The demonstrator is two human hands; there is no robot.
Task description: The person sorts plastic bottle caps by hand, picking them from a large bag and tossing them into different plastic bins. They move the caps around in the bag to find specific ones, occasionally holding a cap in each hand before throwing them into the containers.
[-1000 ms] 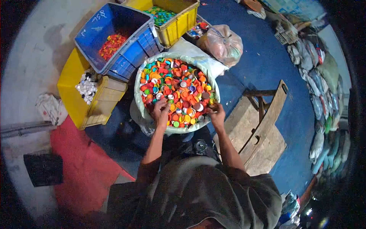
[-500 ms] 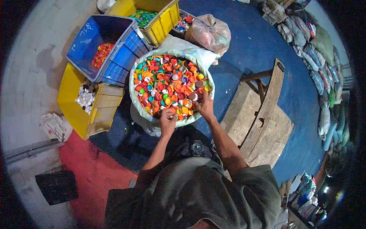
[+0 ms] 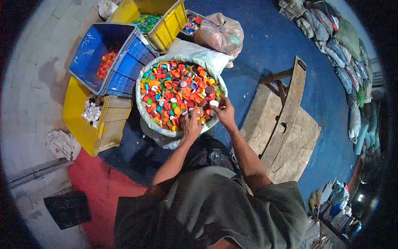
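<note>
Caps (many orange) fill a pale-rimmed container. The right hand pinches a white cap above them; the left hand, just apart, touches others, its grip hard to tell.

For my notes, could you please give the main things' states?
Round pale sack: open, full of multicoloured caps
Blue plastic crate: open, partly filled
Nearer yellow plastic crate: open, partly filled
Farther yellow plastic crate: open, partly filled
Translucent plastic bag: closed
Left hand: touching caps
Right hand: at white cap

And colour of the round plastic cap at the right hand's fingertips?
White round plastic cap, at the right hand; best in the head view.
</note>
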